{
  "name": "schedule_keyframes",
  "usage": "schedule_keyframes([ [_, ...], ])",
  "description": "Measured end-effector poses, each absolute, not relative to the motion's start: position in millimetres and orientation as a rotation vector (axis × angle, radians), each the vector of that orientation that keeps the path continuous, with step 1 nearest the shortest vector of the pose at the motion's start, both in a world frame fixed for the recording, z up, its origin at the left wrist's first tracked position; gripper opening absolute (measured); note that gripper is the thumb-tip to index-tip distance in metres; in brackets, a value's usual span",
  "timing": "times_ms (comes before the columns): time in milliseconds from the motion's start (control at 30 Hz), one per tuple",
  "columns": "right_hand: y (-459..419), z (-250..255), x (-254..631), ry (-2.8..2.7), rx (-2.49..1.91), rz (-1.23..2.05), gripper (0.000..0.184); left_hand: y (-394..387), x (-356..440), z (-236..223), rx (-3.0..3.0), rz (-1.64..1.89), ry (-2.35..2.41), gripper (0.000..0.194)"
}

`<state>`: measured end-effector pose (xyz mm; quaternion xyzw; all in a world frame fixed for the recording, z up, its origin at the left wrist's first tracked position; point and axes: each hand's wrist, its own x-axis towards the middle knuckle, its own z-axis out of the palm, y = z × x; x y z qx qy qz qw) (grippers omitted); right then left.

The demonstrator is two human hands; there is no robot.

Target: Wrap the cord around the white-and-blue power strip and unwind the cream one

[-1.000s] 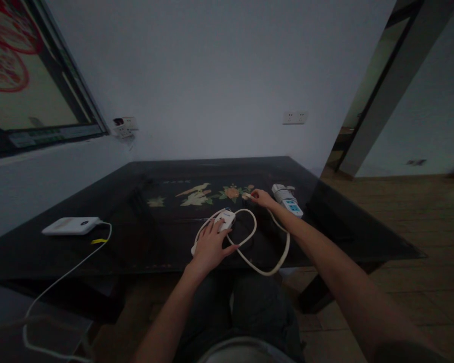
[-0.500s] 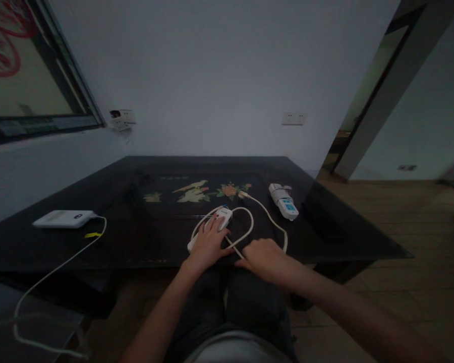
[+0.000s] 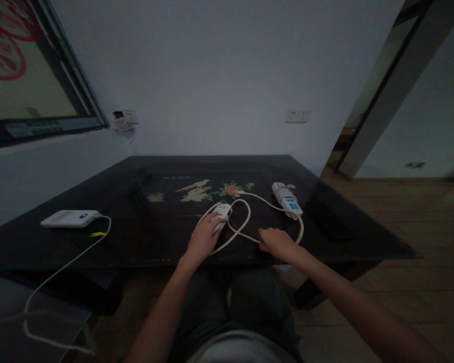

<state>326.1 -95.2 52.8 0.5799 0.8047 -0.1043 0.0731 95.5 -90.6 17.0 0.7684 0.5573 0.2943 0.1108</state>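
My left hand [image 3: 204, 233] lies over a white power strip [image 3: 222, 210] near the table's front edge, its fingers wrapped on the strip, much of which they cover. To its right, my right hand [image 3: 275, 242] is closed around the strip's pale cord [image 3: 245, 235]. The cord loops beside the strip, passes through my right fist and curves back across the table. Its plug end [image 3: 239, 193] rests on the painted flower.
A second white power strip [image 3: 293, 205], wrapped in its own cord, lies at the right. On the left, a white power bank-like device [image 3: 71, 218] has a thin cable hanging off the dark table [image 3: 144, 242]. A dark flat object [image 3: 331, 222] sits at far right.
My right hand has moved right and slightly up, drawing the cord along with it. The cord now reaches across the second power strip. My left hand stays on its strip, fingers less spread.
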Motion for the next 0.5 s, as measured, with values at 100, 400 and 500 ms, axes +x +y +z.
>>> schedule_keyframes([
  [100, -80, 42, 339, 2.494, 1.832, -0.43, 0.021, -88, 85, 18, 2.12, 0.99, 1.602, 0.033],
  [400, -20, 19, 357, 2.799, 2.17, -1.211, 0.017, -83, 69, 15, 1.935, 1.208, 1.578, 0.029],
  [500, -7, 16, 353, 2.878, 2.155, -1.687, 0.03, -80, 67, 14, 1.91, 1.171, 1.574, 0.029],
])
